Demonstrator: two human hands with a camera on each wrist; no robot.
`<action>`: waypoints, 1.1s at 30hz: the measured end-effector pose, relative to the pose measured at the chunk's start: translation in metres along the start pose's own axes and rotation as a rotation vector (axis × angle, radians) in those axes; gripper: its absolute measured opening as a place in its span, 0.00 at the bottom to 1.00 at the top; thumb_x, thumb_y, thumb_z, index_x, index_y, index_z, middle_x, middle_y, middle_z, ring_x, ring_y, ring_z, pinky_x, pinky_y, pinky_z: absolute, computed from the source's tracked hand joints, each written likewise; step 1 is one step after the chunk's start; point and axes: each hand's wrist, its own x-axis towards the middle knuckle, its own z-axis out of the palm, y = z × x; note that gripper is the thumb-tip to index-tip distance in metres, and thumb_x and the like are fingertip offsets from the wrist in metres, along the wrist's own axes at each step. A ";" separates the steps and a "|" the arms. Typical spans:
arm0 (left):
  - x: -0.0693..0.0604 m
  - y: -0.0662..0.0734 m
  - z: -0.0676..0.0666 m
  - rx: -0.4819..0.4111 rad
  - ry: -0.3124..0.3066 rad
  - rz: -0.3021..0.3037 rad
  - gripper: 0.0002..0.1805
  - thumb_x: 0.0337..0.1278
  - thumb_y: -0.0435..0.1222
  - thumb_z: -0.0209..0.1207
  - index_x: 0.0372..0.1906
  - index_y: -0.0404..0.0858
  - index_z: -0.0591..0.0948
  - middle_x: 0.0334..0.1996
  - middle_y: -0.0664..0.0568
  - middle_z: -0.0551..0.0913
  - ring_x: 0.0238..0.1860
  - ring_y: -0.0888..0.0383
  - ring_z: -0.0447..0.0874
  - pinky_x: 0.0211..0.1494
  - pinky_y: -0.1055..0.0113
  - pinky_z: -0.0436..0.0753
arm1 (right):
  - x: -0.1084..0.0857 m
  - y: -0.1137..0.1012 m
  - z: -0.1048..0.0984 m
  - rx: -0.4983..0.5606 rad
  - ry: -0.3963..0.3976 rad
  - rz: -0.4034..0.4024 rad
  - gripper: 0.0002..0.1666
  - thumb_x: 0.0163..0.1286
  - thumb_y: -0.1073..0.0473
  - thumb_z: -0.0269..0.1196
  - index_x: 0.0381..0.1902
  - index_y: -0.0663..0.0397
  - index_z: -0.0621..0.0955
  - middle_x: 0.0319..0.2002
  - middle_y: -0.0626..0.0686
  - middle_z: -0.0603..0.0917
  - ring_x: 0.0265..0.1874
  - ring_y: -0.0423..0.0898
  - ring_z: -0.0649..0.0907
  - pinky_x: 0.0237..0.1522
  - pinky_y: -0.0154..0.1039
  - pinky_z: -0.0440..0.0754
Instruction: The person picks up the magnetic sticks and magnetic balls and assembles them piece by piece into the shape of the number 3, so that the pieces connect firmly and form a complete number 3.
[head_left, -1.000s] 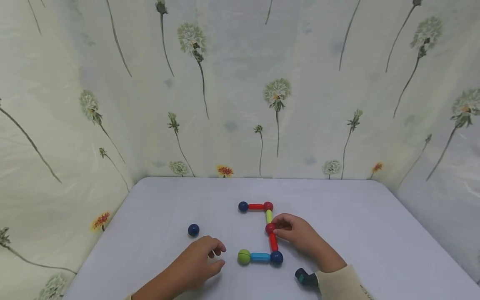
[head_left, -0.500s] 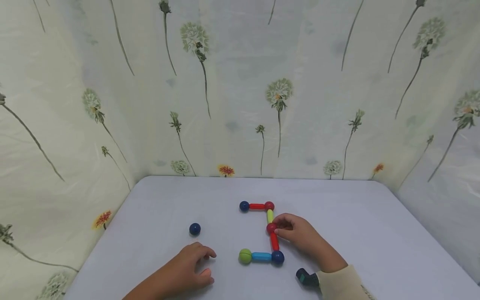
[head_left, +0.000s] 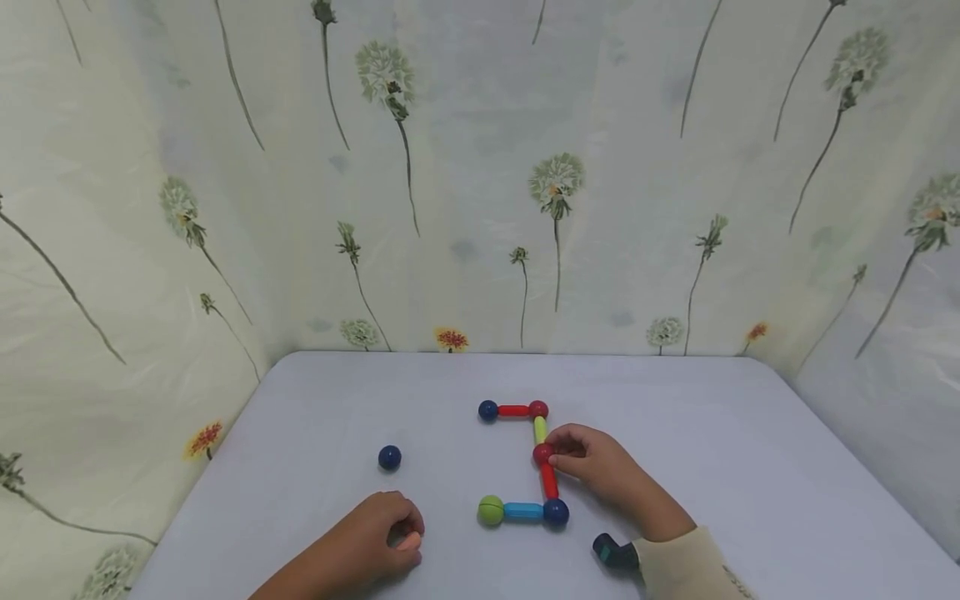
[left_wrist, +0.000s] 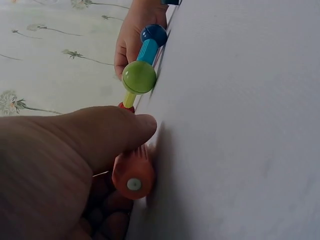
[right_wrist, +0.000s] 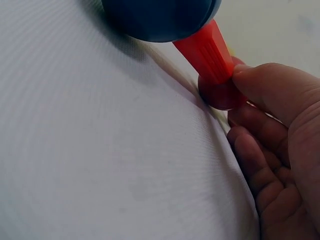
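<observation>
My left hand (head_left: 367, 537) is low over the table, left of a chain of magnetic sticks and balls. In the left wrist view its thumb and curled fingers grip an orange magnetic stick (left_wrist: 133, 172), whose pale round end faces the camera. My right hand (head_left: 600, 462) pinches the middle red ball (head_left: 542, 453) of the chain. A yellow stick (head_left: 540, 430) runs from that ball to a far red ball (head_left: 538, 409); a red stick (head_left: 549, 482) leads to a near dark blue ball (head_left: 556, 513). From there a light blue stick (head_left: 522, 512) joins a green ball (head_left: 491, 510).
A loose dark blue ball (head_left: 389, 457) lies beyond my left hand. Another red stick (head_left: 513, 411) and a blue ball (head_left: 488, 410) end the chain's far side. A dark bent tube (head_left: 615, 552) is beside my right sleeve. Flower-patterned cloth (head_left: 450, 208) hangs behind the white table (head_left: 315, 417).
My left hand has drawn back to the left and towards me, away from the chain, and its fingers have curled in. The right hand stays on the middle red ball.
</observation>
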 end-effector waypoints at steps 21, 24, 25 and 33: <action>0.002 0.001 0.000 -0.043 0.026 -0.046 0.05 0.67 0.48 0.68 0.42 0.55 0.87 0.36 0.67 0.82 0.38 0.67 0.78 0.44 0.68 0.80 | 0.001 0.001 -0.002 0.011 -0.005 -0.027 0.14 0.69 0.56 0.72 0.52 0.42 0.85 0.45 0.44 0.87 0.48 0.43 0.84 0.57 0.47 0.85; 0.001 0.000 0.001 -0.059 0.064 -0.026 0.06 0.67 0.48 0.67 0.44 0.55 0.88 0.37 0.68 0.83 0.39 0.67 0.78 0.44 0.68 0.80 | 0.000 -0.001 -0.001 0.006 -0.006 -0.024 0.15 0.69 0.56 0.72 0.52 0.42 0.85 0.46 0.43 0.87 0.49 0.43 0.84 0.58 0.47 0.85; 0.001 0.000 0.001 -0.060 0.079 -0.015 0.06 0.67 0.48 0.67 0.44 0.55 0.88 0.38 0.68 0.83 0.39 0.67 0.79 0.44 0.69 0.80 | 0.000 -0.001 -0.001 0.006 -0.007 -0.024 0.15 0.69 0.56 0.72 0.52 0.42 0.85 0.46 0.43 0.87 0.49 0.43 0.84 0.58 0.47 0.85; 0.006 0.004 -0.004 -0.060 0.178 0.007 0.06 0.69 0.47 0.67 0.45 0.53 0.89 0.41 0.67 0.84 0.44 0.64 0.83 0.45 0.68 0.85 | 0.000 0.001 0.000 0.011 -0.006 -0.022 0.15 0.69 0.56 0.72 0.53 0.41 0.85 0.46 0.43 0.87 0.49 0.43 0.84 0.58 0.46 0.85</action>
